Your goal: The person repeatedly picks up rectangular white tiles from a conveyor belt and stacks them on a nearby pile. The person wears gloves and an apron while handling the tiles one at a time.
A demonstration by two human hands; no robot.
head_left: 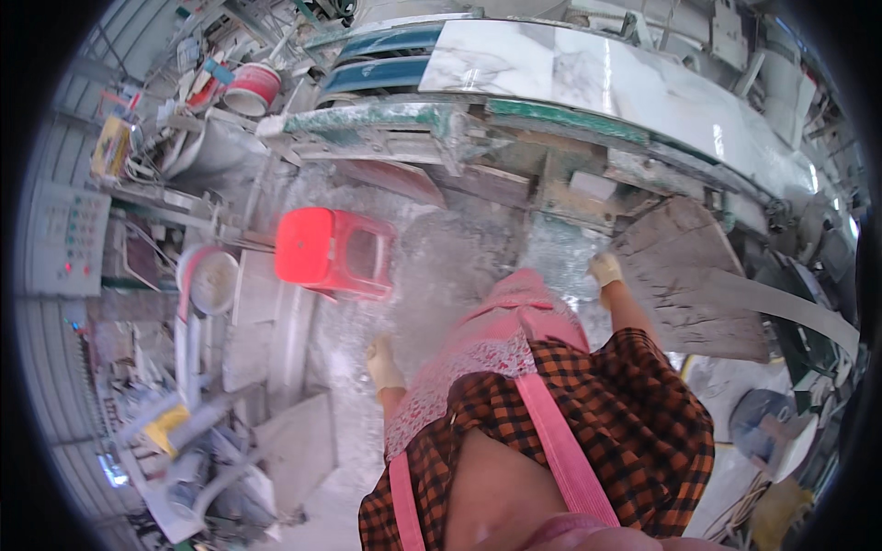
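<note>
My left hand (382,364), in a cream glove, hangs at my left side above the dusty floor. Its fingers are too small and blurred to read, and I see nothing held in it. A red plastic stool (308,246) stands ahead of that hand, apart from it. On the other side, my right hand (604,269), gloved alike, reaches forward with its fingers curled in and no object visible in them. It is nearest to a brown worn board (689,285) at its right. A pink apron (514,317) covers my front over a checked shirt.
Across the far side runs a green-framed machine bed (588,124) carrying glossy white marbled slabs (643,78). Stacked boards, a round bucket (213,280) and a control panel (69,239) line the left. A red-and-white bucket (252,89) sits far left. A pale strip (781,303) crosses the right.
</note>
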